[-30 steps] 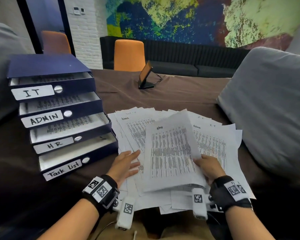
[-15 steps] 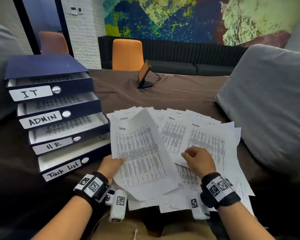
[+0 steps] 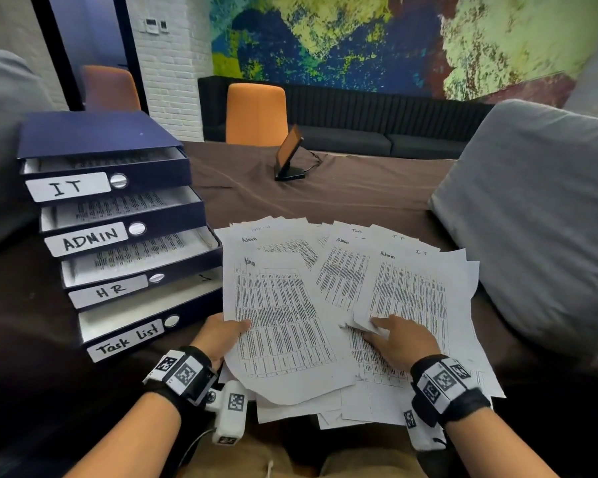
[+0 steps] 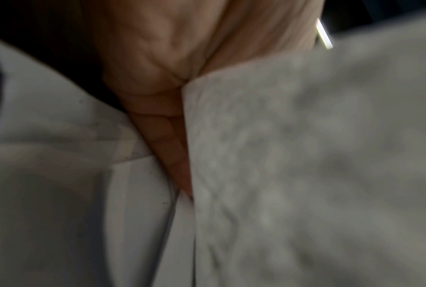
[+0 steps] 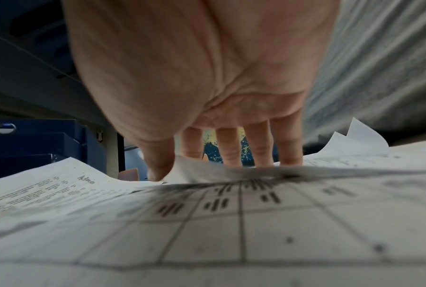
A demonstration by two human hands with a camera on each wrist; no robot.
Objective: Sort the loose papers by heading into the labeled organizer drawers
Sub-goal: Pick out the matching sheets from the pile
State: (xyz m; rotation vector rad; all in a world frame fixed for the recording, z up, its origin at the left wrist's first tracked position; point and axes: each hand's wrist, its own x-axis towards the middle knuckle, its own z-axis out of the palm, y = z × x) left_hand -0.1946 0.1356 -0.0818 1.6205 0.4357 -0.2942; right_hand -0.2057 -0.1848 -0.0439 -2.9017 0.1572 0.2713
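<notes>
Beside organizer [image 3: 118,215], left hand's [image 3: 221,336] grip on Admin sheet [image 3: 283,322]

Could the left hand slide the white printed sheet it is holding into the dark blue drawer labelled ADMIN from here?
Probably yes: the left hand grips the Admin-headed sheet, and the ADMIN drawer stands pulled open, nothing between.
</notes>
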